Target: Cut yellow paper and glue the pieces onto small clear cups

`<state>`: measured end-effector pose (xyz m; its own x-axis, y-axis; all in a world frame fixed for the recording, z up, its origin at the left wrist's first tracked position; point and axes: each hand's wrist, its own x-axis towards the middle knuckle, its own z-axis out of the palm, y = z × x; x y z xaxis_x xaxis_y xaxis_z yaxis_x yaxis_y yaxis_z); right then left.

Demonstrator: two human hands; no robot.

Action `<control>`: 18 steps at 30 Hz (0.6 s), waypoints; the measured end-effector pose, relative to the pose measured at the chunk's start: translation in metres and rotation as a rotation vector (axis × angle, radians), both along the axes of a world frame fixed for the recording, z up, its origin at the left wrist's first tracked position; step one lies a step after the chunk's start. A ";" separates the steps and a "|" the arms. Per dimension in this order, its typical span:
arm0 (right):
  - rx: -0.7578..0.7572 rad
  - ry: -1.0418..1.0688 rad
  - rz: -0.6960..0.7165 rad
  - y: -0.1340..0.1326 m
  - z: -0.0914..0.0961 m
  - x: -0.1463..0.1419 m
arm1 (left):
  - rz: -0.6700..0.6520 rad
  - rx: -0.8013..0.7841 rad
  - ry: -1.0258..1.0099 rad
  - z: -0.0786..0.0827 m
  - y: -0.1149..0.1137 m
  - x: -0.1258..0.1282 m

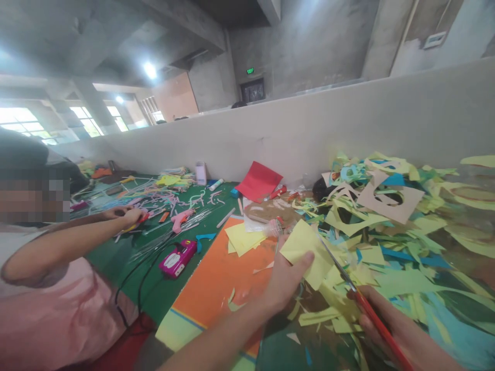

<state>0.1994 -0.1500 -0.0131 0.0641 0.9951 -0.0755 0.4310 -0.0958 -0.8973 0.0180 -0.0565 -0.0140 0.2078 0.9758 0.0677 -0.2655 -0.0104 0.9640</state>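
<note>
Grey concrete walls [309,41]; bright windows [23,121] at left; ceiling lamp [150,69] lit.

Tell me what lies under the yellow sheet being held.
Yellow and green paper scraps show around the yellow sheet, pinched by the left hand; what lies directly beneath is covered.

The person's bare left forearm [224,335] reaches in from the lower edge, rising toward the right. The left hand [285,282] shows its back to the camera, its thumb [306,260] stretched forward and pressed down in a pinch against fingers hidden beneath. Just to its right and lower in the frame, the right hand [382,315] is curled closed, knuckles up, and its right forearm [425,350] runs off the bottom right corner. The two hands are close but apart.
</note>
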 end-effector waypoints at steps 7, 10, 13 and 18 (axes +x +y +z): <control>-0.066 -0.001 0.089 0.003 -0.005 0.009 | -0.093 0.029 0.009 0.000 -0.001 0.000; -0.073 -0.062 0.130 0.007 -0.010 0.016 | -0.075 0.015 0.000 0.000 0.000 0.000; -0.047 -0.048 0.108 0.006 -0.008 0.014 | -0.047 -0.012 -0.011 0.001 0.000 -0.002; -0.056 0.035 0.047 0.003 0.004 0.006 | -0.058 -0.054 0.020 0.005 0.001 -0.005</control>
<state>0.2051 -0.1474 -0.0089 0.0139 0.9911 -0.1327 0.4044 -0.1270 -0.9057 0.0130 -0.0555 -0.0091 0.2649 0.9642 0.0108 -0.2448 0.0564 0.9679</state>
